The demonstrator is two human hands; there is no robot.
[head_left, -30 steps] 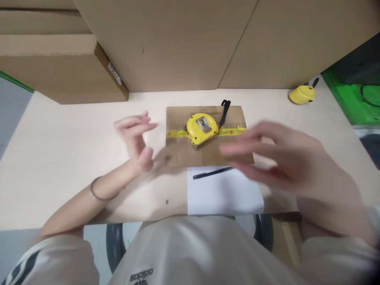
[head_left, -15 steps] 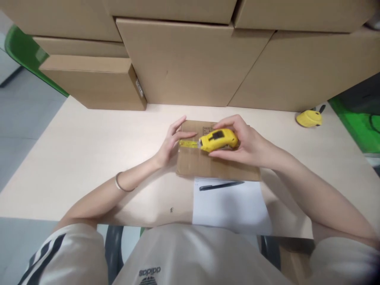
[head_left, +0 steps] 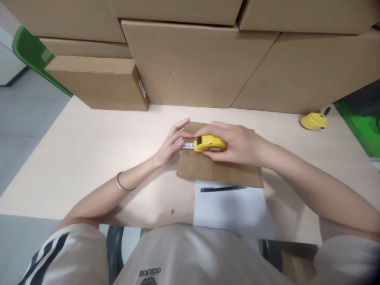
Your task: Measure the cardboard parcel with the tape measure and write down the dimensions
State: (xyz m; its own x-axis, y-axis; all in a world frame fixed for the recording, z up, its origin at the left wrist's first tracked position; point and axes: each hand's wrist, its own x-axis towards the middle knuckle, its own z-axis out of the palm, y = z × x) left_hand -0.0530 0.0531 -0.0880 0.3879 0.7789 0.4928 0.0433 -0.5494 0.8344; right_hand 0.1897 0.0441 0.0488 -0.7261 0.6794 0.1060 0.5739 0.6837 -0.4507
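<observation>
My right hand (head_left: pixel 234 142) is closed around a yellow tape measure (head_left: pixel 212 143), held low over a flat cardboard box (head_left: pixel 219 170). A short piece of white blade (head_left: pixel 187 146) with printed numbers sticks out of its left side. At the box's left edge, my left hand (head_left: pixel 172 146) has its thumb on the blade's end, while its index finger reaches toward the tape measure's case. The blade's tip is hidden by the thumb. Just below the box lies a white sheet of paper (head_left: pixel 228 209), its top edge close to the box, with a black pen (head_left: pixel 222 189) on it.
Large cardboard boxes (head_left: pixel 190 67) are stacked along the table's far side. A smaller carton (head_left: pixel 97 89) stands at the back left. Another yellow tape measure (head_left: pixel 314 121) rests at the far right of the table (head_left: pixel 89 150). A green chair (head_left: pixel 28 49) is behind, left.
My right hand has turned the tape measure over and moved it left, shortening the exposed blade. The blade now shows its white numbered side. My left thumb has come onto the blade's end.
</observation>
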